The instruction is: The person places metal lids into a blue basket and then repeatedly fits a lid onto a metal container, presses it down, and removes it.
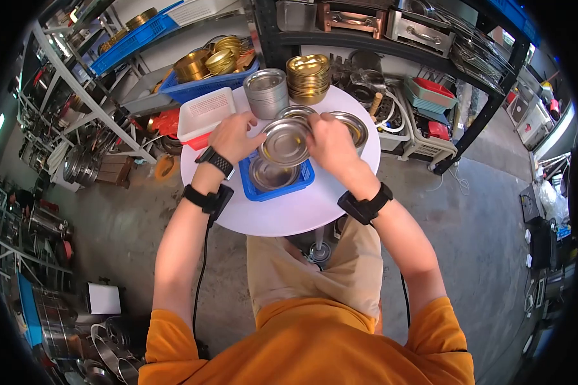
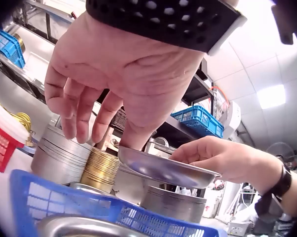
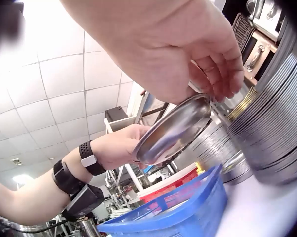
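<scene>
- Presently the left hand [image 1: 234,136] has its thumb at the rim of a shallow metal dish [image 1: 286,142], its other fingers loosely parted, a wide grip.
- The right hand [image 1: 332,142] pinches the opposite rim, its grip nearly closed.
- The dish hangs above a blue basket [image 1: 245,186], at the bench's [image 1: 237,217] six o'clock.
- A gold stack [image 1: 308,80] stands at twelve, a white basket [image 1: 205,114] at ten.
</scene>
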`<action>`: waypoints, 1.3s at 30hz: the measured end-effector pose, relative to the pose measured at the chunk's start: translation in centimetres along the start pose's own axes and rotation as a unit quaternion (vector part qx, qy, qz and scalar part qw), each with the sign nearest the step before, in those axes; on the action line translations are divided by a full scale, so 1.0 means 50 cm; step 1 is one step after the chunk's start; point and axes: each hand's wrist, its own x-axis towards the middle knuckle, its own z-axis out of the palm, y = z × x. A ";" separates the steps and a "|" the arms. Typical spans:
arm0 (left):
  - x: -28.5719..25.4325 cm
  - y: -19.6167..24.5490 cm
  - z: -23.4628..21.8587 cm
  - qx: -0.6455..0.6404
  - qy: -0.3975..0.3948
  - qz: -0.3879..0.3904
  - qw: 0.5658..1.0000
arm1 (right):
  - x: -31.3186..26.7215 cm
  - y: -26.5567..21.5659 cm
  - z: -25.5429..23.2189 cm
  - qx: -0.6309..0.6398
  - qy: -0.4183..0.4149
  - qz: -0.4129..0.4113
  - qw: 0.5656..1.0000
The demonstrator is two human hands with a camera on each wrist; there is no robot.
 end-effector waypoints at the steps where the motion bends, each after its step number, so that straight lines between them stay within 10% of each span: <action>1: -0.020 -0.012 0.002 0.009 0.002 -0.016 1.000 | -0.006 -0.009 0.019 0.004 -0.002 -0.027 1.000; 6: -0.085 -0.078 0.057 0.021 0.026 -0.028 0.999 | -0.023 -0.020 0.088 -0.026 -0.053 -0.106 0.993; 29: -0.126 -0.088 0.073 -0.073 -0.112 -0.129 0.983 | -0.043 -0.059 0.127 -0.130 -0.231 0.003 0.964; 39: -0.136 -0.077 0.090 -0.016 -0.063 -0.107 0.992 | -0.064 -0.039 0.131 -0.046 -0.152 -0.007 0.987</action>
